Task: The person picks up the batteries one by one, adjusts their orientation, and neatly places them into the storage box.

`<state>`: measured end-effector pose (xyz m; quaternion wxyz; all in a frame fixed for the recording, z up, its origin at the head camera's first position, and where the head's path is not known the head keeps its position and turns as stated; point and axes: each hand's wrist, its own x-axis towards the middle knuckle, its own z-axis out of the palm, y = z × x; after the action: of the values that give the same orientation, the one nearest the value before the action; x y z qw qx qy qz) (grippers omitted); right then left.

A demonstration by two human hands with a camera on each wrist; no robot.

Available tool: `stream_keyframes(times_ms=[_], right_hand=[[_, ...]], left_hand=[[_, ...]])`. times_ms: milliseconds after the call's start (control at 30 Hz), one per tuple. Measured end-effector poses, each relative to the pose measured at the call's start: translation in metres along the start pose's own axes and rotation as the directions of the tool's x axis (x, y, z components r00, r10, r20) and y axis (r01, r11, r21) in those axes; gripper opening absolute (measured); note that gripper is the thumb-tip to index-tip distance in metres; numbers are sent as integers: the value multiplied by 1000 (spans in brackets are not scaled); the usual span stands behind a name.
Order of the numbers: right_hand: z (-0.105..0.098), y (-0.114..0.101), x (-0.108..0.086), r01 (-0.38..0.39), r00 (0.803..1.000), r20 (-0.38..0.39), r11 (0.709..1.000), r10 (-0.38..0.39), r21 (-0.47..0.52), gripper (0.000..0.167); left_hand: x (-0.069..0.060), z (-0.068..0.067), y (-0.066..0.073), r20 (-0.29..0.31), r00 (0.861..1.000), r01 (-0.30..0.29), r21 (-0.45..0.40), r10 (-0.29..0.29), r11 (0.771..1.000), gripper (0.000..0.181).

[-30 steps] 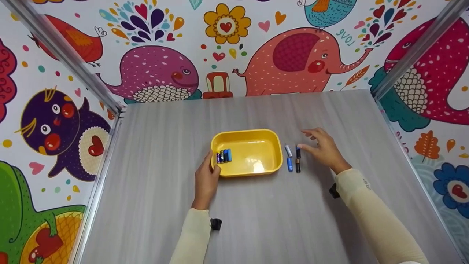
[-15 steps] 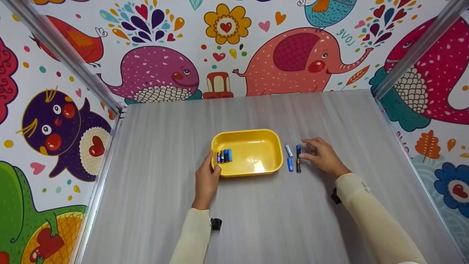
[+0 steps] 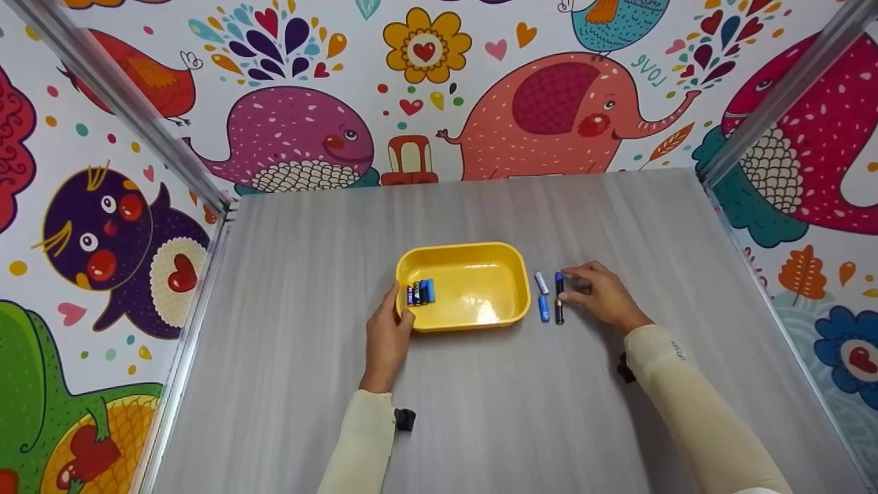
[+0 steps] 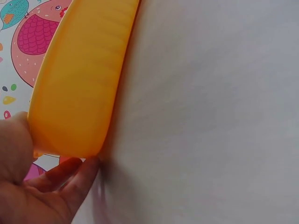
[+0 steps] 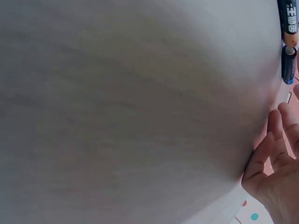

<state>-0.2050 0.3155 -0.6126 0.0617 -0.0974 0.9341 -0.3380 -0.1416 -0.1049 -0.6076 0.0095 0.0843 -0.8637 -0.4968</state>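
My left hand [image 3: 387, 343] grips the left end of a yellow plastic tray [image 3: 461, 324], thumb at the rim and fingers beneath the outer wall in the left wrist view. Several batteries [image 3: 420, 292] stand in a row inside the tray's left end. Right of the tray, my right hand [image 3: 603, 295] pinches a black-and-blue battery [image 3: 559, 283] between thumb and index finger at its two ends, on the table. Just below it lies a black-and-copper battery [image 3: 559, 313]. A white battery [image 3: 541, 283] and a blue battery [image 3: 544, 309] lie between these and the tray.
The grey wood-grain table [image 3: 309, 274] is bordered by a wall with cartoon animals [image 3: 549, 116] at the back and sides. Metal posts [image 3: 127, 103] rise at the corners. A black wrist strap piece [image 3: 405, 419] sits at the left cuff.
My right hand has come down and leftward onto the black-and-blue battery, its thumb and index finger closing in on the ends. The left hand and the tray have stayed in place.
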Motion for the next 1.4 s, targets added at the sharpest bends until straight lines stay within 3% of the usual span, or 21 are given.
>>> stream_keyframes(times_ms=[533,933,1400], right_hand=[[3,1,0,-15,1000,-16,1000,14,-21,53],[2,-4,4,-58,998,32,997,60,-55,61],[6,-2,8,-77,997,-3,990,78,-120,62]], left_hand=[[2,1,-2,-21,1000,0,26,0,1000,63],[2,1,-1,-18,1000,7,23,-7,1000,61],[1,-1,-1,-3,1000,-2,-10,2,1000,62]])
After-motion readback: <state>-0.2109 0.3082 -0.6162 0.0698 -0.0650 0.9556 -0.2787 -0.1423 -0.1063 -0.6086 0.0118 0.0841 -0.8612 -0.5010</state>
